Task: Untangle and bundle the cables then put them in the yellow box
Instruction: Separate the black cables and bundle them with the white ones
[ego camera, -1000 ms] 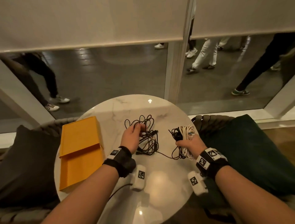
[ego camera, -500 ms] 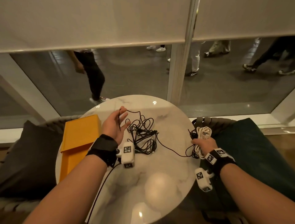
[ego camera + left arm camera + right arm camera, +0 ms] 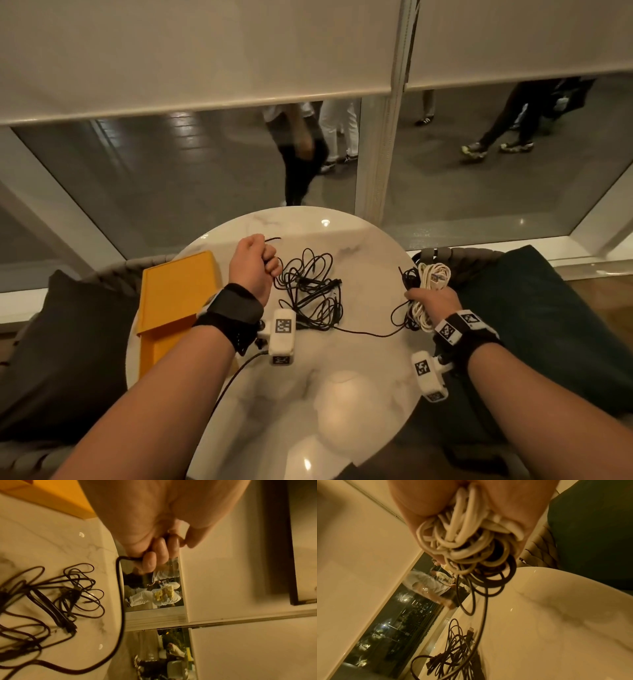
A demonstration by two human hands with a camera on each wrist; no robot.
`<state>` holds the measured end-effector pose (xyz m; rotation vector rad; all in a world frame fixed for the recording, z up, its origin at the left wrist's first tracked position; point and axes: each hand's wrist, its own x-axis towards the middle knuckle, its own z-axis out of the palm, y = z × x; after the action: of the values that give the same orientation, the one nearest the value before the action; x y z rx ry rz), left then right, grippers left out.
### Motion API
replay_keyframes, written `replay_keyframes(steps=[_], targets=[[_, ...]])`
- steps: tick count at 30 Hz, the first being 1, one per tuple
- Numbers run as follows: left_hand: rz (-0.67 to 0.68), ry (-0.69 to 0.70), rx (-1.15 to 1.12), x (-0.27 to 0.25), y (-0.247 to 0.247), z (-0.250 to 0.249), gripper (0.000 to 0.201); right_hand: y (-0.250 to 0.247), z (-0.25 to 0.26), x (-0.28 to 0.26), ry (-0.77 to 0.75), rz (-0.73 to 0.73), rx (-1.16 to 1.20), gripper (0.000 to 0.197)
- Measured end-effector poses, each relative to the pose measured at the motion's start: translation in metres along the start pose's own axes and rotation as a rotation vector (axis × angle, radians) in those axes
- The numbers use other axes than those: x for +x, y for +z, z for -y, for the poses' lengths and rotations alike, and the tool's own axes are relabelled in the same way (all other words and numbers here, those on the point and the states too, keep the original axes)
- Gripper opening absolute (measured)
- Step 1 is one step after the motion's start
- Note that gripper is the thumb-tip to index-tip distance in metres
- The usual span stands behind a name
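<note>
Bundling underway, box waiting empty-looking.
Right hand [image 3: 433,301] is gripping coiled cables [image 3: 426,284]; left hand [image 3: 253,265] is pinching a black strand [image 3: 120,601]; tangle [image 3: 313,291] remaining mid-counter, yellow box [image 3: 174,291] left.

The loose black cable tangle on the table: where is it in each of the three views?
Head: black cable tangle at the picture's centre, between the two hands.
Left wrist: tangle at lower left, below the left hand.
Right wrist: tangle at bottom centre, below the right hand.
Shared landmark: the marble table.
</note>
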<state>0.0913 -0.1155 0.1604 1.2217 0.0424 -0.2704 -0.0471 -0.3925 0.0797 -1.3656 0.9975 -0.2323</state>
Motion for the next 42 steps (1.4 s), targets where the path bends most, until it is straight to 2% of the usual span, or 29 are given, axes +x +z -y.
replay_keyframes(steps=[1, 4, 7, 9, 12, 15, 16, 19, 24, 32, 37, 42], targets=[[-0.007, -0.009, 0.034, 0.000, -0.003, 0.002, 0.017, 0.003, 0.000, -0.003, -0.018, 0.015, 0.014, 0.028], [-0.016, -0.059, 0.095, -0.002, -0.007, 0.007, 0.035, 0.011, 0.001, -0.013, -0.085, 0.065, 0.054, 0.023], [0.039, -0.097, 0.123, -0.010, -0.007, 0.010, 0.040, 0.022, 0.005, -0.024, -0.148, 0.152, 0.108, 0.023], [0.086, -0.041, 0.252, -0.020, -0.003, 0.009, 0.039, 0.031, 0.009, -0.032, -0.166, 0.238, 0.164, 0.024], [0.203, 0.056, 0.452, -0.036, 0.006, 0.011, 0.037, 0.045, 0.019, -0.048, -0.194, 0.376, 0.248, 0.013], [0.344, 0.084, 0.591, -0.047, 0.014, 0.015, 0.052, 0.058, 0.026, -0.060, -0.217, 0.476, 0.355, 0.011], [0.380, 0.091, 0.615, -0.048, 0.017, 0.019, 0.054, 0.062, 0.027, -0.062, -0.214, 0.503, 0.385, 0.012], [0.429, 0.107, 0.624, -0.050, 0.023, 0.031, 0.042, 0.069, 0.031, -0.069, -0.235, 0.552, 0.414, 0.016], [0.521, 0.143, 0.734, -0.054, 0.035, 0.040, 0.049, 0.076, 0.035, -0.076, -0.263, 0.612, 0.447, 0.022], [0.470, 0.217, 0.805, -0.057, 0.047, 0.039, 0.055, 0.077, 0.037, -0.074, -0.229, 0.630, 0.455, 0.043], [0.431, 0.204, 0.860, -0.055, 0.045, 0.042, 0.061, 0.076, 0.037, -0.076, -0.204, 0.618, 0.478, 0.020], [0.359, 0.179, 0.844, -0.055, 0.046, 0.044, 0.063, 0.076, 0.036, -0.082, -0.183, 0.654, 0.553, 0.027]])
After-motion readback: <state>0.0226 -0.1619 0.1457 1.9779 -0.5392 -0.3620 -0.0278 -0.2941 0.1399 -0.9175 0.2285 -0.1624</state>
